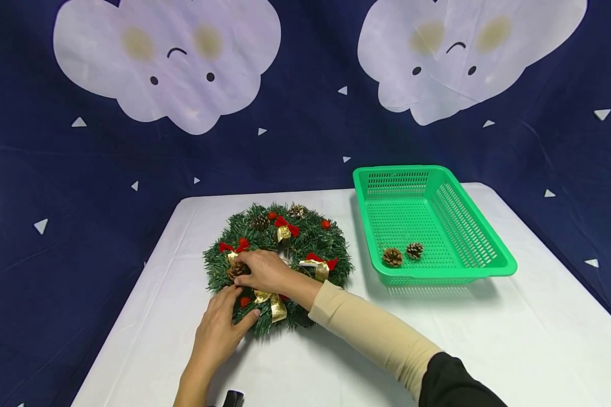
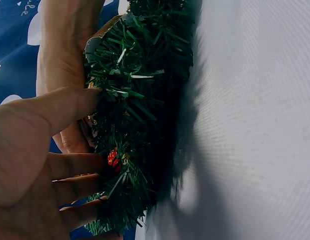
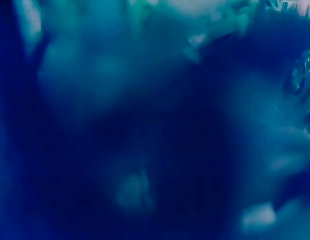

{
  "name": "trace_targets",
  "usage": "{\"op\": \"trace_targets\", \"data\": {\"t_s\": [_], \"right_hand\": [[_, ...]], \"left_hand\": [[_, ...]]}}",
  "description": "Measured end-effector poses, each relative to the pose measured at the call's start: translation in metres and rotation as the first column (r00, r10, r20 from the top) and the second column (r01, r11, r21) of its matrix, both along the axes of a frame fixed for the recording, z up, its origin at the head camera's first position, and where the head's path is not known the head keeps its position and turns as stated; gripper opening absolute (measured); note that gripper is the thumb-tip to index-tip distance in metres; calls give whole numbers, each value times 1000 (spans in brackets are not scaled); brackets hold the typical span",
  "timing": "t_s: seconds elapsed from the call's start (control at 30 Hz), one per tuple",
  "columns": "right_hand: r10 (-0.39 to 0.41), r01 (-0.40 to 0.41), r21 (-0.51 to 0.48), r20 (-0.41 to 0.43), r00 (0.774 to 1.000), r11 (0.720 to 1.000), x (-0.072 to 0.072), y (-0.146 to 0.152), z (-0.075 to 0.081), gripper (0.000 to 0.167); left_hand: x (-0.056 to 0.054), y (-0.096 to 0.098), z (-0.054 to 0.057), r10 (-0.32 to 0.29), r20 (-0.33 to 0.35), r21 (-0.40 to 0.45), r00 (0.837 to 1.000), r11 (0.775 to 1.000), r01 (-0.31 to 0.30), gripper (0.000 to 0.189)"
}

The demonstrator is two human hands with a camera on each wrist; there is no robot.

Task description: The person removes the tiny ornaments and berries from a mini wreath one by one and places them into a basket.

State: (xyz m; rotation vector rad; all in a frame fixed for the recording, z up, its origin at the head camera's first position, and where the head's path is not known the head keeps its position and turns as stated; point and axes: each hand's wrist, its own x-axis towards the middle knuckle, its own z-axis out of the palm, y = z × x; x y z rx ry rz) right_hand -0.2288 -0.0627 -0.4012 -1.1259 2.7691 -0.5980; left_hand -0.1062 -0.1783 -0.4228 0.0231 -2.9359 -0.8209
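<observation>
The left hand (image 1: 221,329), fingers extended, touches the wreath (image 1: 310,238); on its left, the right hand (image 1: 266,272) seemingly pinches a half-hidden pinecone (image 1: 236,272).

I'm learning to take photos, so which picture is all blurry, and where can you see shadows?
Right wrist view: a dark blue smear, too blurry to name things; left wrist view: dim, with the wreath in deep shade and a soft shadow on the white cloth; head view: bright and clear, with a soft shadow beneath the green basket.
</observation>
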Motion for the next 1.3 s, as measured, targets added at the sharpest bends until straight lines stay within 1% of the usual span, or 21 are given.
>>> {"op": "trace_targets", "data": {"t_s": [0.2,0.33,0.5,0.6,0.8,1.07,1.3], "right_hand": [[-12,12,-4,4,1000,1000,1,1,1,48],[-23,23,-19,17,1000,1000,4,4,4,48],[-52,54,-66,40,998,996,5,12,10,49],[-63,67,-89,46,997,994,6,16,13,49],[-71,75,-100,46,996,992,9,24,20,49],[-92,105,-145,95,991,984,8,36,24,51],[-118,139,-193,118,986,971,6,45,29,49]], "left_hand": [[-1,0,-1,2,6,2,1000,1000,-2,72],[-1,0,-1,0,-6,-2,1000,1000,0,71],[-2,0,-2,-8,-35,-5,999,1000,7,69],[-2,0,-2,-9,-41,-4,999,1000,9,68],[-1,0,-2,-3,-23,9,1000,1000,3,68],[-2,0,-3,7,12,17,1000,1000,-7,68],[-2,0,-3,6,7,17,1000,1000,-6,69]]}}
